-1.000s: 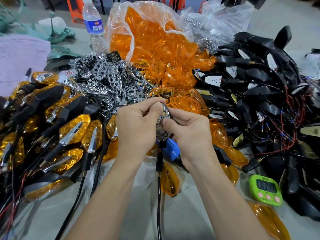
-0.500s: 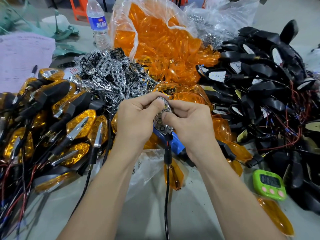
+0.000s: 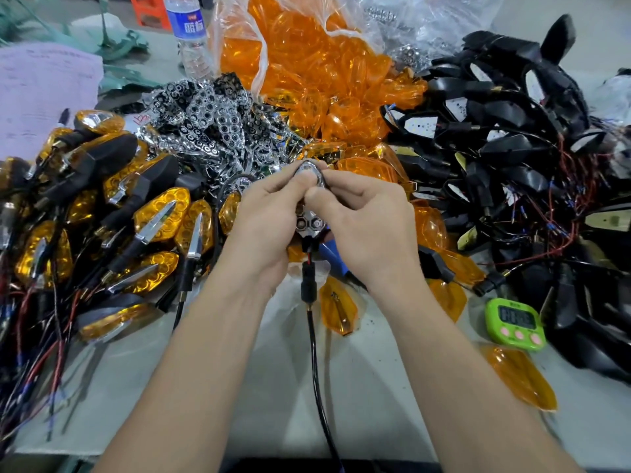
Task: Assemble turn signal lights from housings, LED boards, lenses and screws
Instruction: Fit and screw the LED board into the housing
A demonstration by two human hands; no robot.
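Both hands meet at the table's middle around one turn signal housing (image 3: 310, 224) with a chrome reflector seated in it. My left hand (image 3: 263, 220) grips its left side, thumb pressing near the tip. My right hand (image 3: 367, 223) grips the right side, thumb next to the left one. The housing's black stem and cable (image 3: 316, 339) hang down toward me. Most of the housing is hidden by my fingers. A loose amber lens (image 3: 338, 308) lies just below my hands.
Finished amber lights (image 3: 150, 213) are piled at left, chrome reflectors (image 3: 211, 117) behind, a bag of amber lenses (image 3: 307, 63) at centre back, black housings with wires (image 3: 512, 148) at right. A green timer (image 3: 515, 324), another lens (image 3: 519, 377) and a water bottle (image 3: 189, 32) stand nearby.
Both hands stayed on the housing and worked it; my thumbs have moved up over the reflector's tip, covering more of it. The cable swung slightly right.
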